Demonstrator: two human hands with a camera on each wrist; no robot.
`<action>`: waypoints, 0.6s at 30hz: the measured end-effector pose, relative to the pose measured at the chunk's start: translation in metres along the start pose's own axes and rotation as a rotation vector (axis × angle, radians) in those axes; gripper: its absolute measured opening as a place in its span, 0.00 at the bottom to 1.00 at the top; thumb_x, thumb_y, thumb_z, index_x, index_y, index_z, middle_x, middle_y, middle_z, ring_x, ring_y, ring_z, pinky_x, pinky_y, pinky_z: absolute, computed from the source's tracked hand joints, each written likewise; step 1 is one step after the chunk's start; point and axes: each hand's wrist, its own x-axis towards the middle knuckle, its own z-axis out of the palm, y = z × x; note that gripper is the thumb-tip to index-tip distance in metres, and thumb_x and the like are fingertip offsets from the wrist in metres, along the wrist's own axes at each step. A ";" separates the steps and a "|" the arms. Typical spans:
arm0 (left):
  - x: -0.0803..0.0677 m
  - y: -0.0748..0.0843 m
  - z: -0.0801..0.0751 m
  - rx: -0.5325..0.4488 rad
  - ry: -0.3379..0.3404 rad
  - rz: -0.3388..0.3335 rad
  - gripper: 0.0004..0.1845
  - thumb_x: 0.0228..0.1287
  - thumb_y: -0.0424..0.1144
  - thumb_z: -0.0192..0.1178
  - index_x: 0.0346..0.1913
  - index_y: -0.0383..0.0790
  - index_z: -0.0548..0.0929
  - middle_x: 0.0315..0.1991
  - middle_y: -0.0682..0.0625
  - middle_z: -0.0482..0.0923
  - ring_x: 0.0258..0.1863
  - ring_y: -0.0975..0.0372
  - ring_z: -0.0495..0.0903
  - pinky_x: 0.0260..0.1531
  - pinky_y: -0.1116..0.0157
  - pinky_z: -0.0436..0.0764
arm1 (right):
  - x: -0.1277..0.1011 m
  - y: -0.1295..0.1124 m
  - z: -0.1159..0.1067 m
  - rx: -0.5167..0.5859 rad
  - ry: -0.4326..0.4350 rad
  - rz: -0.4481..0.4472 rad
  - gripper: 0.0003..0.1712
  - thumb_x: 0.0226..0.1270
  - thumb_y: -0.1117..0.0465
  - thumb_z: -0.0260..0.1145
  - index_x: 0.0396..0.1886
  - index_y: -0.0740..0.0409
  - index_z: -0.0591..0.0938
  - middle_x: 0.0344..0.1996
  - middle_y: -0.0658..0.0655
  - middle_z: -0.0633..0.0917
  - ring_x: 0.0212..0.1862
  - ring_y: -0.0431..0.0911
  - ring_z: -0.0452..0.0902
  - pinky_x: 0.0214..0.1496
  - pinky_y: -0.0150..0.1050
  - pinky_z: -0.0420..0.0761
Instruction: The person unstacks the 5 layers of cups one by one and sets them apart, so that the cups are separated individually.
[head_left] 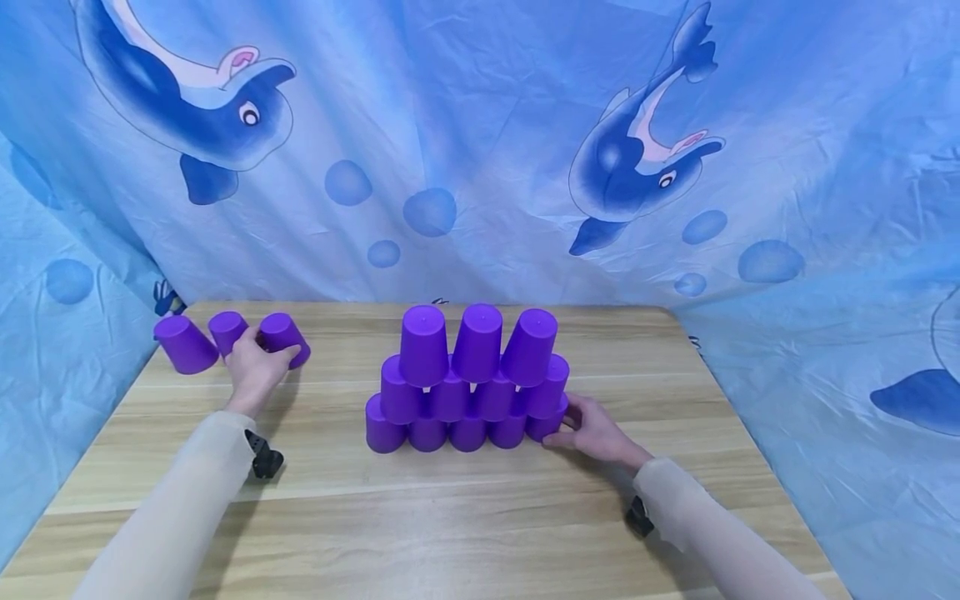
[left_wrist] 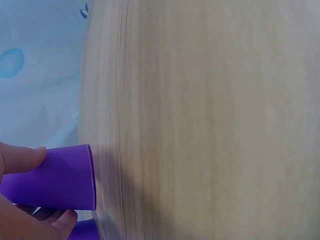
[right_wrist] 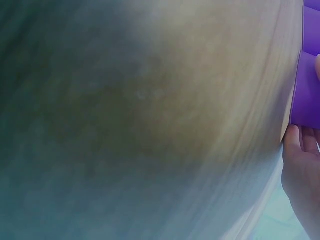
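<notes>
My left hand (head_left: pixel 257 367) grips an upside-down purple cup (head_left: pixel 279 330), the rightmost of three at the table's left. In the left wrist view, thumb and fingers lie on opposite sides of that cup (left_wrist: pixel 60 180). Right of centre stands a stepped stack of upside-down purple cups: several in the bottom row, several in the middle row, and three on top (head_left: pixel 480 342). At the stack's right end, my right hand (head_left: pixel 596 433) holds the last bottom-row cup (head_left: pixel 542 427), thumb in front and fingers behind. The right wrist view shows only part of this cup (right_wrist: pixel 306 95).
Two more upside-down cups stand left of my left hand: one at the far left (head_left: pixel 186 346) and one partly hidden by the hand (head_left: pixel 225 329). The wooden table (head_left: pixel 450 525) meets a blue dolphin-print cloth (head_left: pixel 465 125) at the back and sides.
</notes>
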 end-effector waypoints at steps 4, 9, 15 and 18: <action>0.001 -0.002 -0.001 -0.009 -0.014 -0.019 0.40 0.59 0.39 0.65 0.69 0.26 0.59 0.61 0.28 0.67 0.60 0.37 0.64 0.62 0.43 0.60 | 0.000 0.000 0.001 0.004 0.003 -0.003 0.35 0.47 0.74 0.75 0.58 0.67 0.75 0.53 0.61 0.80 0.57 0.55 0.74 0.62 0.48 0.71; 0.001 -0.003 -0.003 -0.013 -0.014 -0.026 0.39 0.59 0.36 0.65 0.69 0.26 0.59 0.61 0.27 0.66 0.60 0.37 0.65 0.61 0.44 0.64 | 0.000 0.001 0.001 0.016 -0.007 -0.003 0.35 0.48 0.74 0.75 0.58 0.67 0.74 0.53 0.60 0.80 0.57 0.55 0.74 0.62 0.48 0.70; 0.001 -0.002 -0.004 -0.003 -0.024 -0.030 0.39 0.59 0.37 0.65 0.69 0.25 0.59 0.61 0.27 0.66 0.60 0.37 0.66 0.59 0.44 0.65 | 0.000 0.003 0.000 0.025 -0.019 -0.009 0.35 0.47 0.74 0.75 0.58 0.67 0.74 0.53 0.60 0.79 0.57 0.54 0.74 0.62 0.48 0.70; 0.000 -0.001 -0.006 -0.005 -0.025 -0.027 0.41 0.59 0.40 0.66 0.69 0.26 0.59 0.61 0.27 0.65 0.60 0.37 0.64 0.59 0.43 0.65 | 0.000 0.002 0.000 0.024 -0.018 -0.010 0.35 0.48 0.74 0.75 0.58 0.67 0.74 0.53 0.60 0.80 0.57 0.54 0.74 0.62 0.48 0.70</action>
